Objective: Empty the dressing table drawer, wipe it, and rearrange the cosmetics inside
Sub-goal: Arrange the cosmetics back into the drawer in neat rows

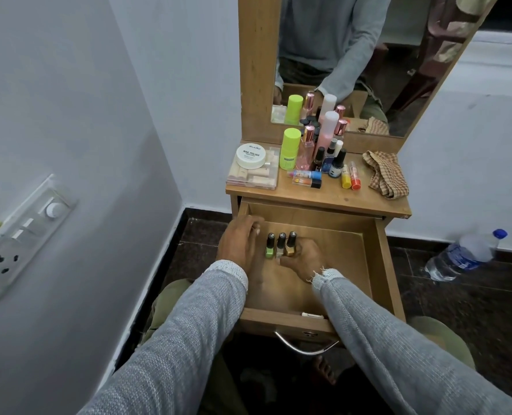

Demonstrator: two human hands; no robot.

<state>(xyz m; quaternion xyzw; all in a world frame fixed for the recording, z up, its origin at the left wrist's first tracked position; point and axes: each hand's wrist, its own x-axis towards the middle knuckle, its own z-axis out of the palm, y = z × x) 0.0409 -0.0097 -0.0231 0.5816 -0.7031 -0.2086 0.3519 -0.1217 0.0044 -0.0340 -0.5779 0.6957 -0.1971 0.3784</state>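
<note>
Rearrange phase is underway. The drawer (377, 265) is pulled out and nearly bare: three nail polish bottles (281, 244) stand upright in a row near its left side, green, pale gold, gold from left to right. A small pale item (312, 315) lies against the drawer's front wall, too small to identify.

The right hand (301, 260) has its fingers curled around the base of the gold bottle at the right end of the row, so it grips or nudges that one. The left hand (239, 242) rests just left of the row, fingers loosely bent toward the green bottle; contact can't be confirmed.

Judgement: emptying is done, wiping likely done, since the checked cloth (385, 173) lies crumpled on the tabletop above the drawer and the drawer floor looks clean.

Left to do: most cosmetics are on the tabletop above the drawer, namely the clear box with the nail polish remover tub (250, 158), the lime stick (290, 148), the pink bottles (328, 133), dark bottles (335, 163) and small tubes (307, 178). All of that goes back in
</note>
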